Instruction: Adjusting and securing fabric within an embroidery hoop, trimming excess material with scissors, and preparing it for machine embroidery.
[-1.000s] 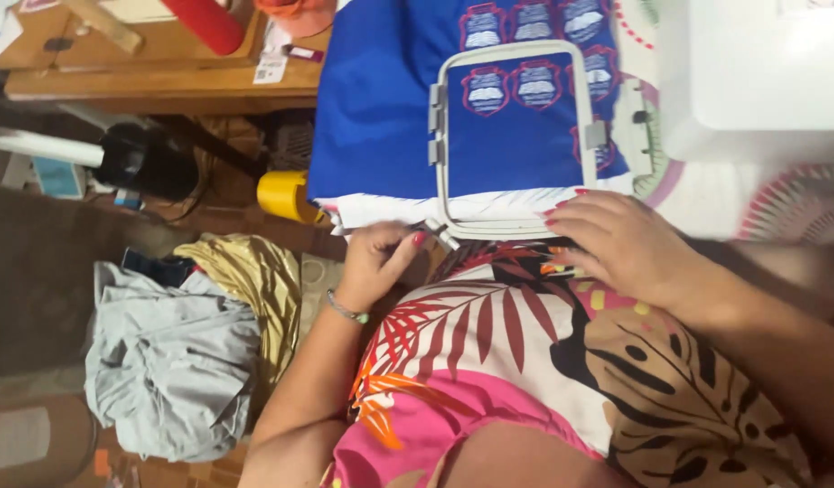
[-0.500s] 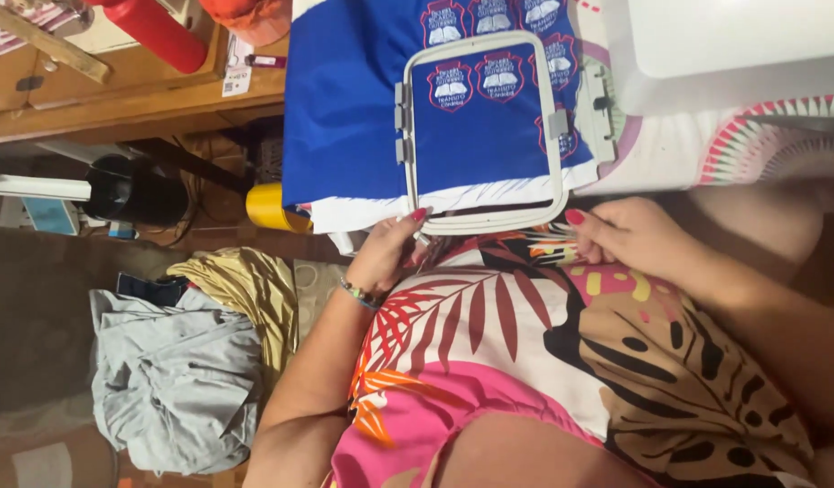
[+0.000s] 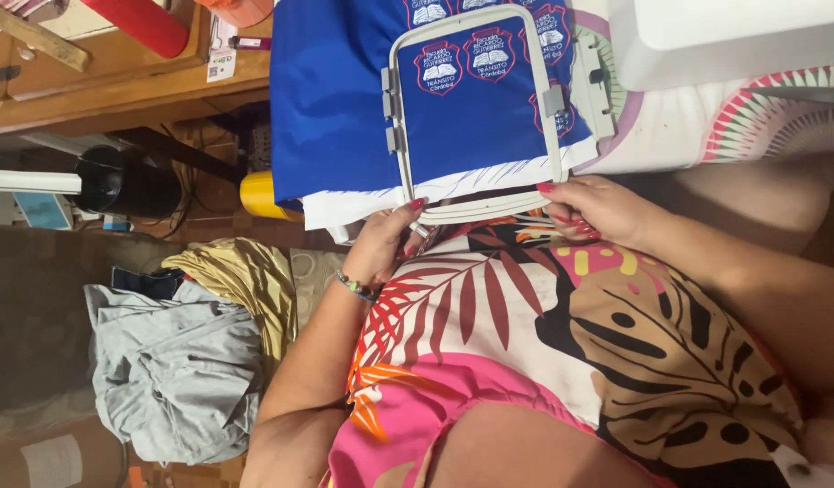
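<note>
Hoop (image 3: 476,203) nearer; stiff frame, blue cloth (image 3: 331,99).

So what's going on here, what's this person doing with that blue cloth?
A person is handling a blue cloth stretched in a pale embroidery hoop, with stitched badges showing inside it. Both hands are at the hoop's near edge: the left hand grips one corner, and the right hand has its fingers on the other. The far end of the hoop lies by a white machine. A heap of grey and yellow clothes sits on the floor off to the side.
</note>
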